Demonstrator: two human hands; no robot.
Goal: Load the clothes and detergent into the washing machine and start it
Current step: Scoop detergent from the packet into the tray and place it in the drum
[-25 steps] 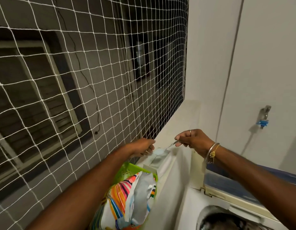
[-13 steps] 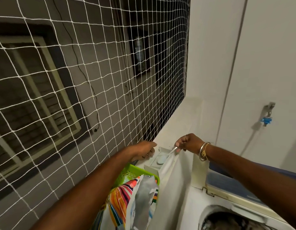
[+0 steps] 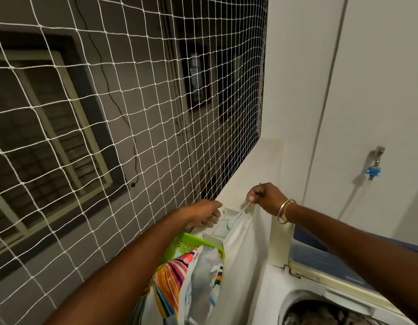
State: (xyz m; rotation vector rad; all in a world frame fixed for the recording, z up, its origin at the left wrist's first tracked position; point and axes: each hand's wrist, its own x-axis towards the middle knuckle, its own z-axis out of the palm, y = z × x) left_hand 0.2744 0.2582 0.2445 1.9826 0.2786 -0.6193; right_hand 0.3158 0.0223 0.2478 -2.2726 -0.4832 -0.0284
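- Right hand pinches the thin handle of a spoon between thumb and curled fingers; bangles sit on that wrist.
- Spoon slants down to the left, its pale bowl inside the open detergent box.
- Left hand holds the box's left side, fingers curled against it.
- Detergent box stands on the white ledge, at the foot of the white net.
- Just below the box, a green basket holds a striped bag.
- Washing machine is at lower right, beside the ledge wall, with its lid raised and dark clothes in the drum.
- On the wall beyond, well apart from the hands, is a tap with a blue fitting.
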